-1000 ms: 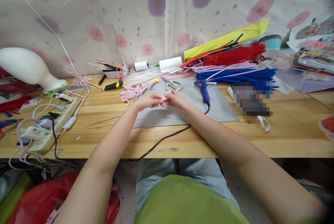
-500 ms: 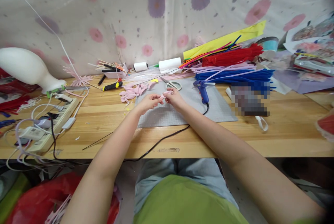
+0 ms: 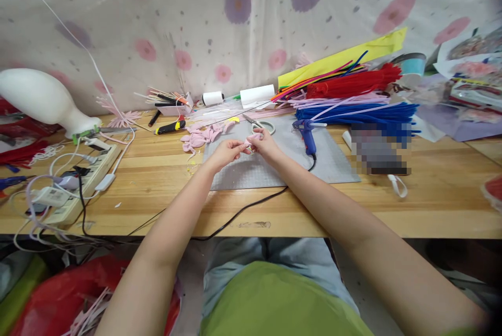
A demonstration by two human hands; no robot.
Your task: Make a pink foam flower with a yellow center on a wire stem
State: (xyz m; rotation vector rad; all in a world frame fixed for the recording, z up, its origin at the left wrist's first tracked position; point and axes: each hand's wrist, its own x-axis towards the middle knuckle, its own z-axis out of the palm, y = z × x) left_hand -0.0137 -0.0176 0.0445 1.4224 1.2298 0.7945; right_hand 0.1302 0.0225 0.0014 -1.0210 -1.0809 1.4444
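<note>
while the right hand [image 3: 267,147] is pinching a small pink piece [image 3: 254,137] over the grey mat [image 3: 329,161], the left hand [image 3: 225,154] is nearing its left side, its grip unclear; the piece is slanting between the fingertips, nearer the right.

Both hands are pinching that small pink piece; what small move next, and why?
I'd probably ease the pink piece slightly toward the body: the right hand overlaps the scissors in this view, while open grey mat lies nearer.

Head-worn view — looking forward and down, at arm's reach.
</note>
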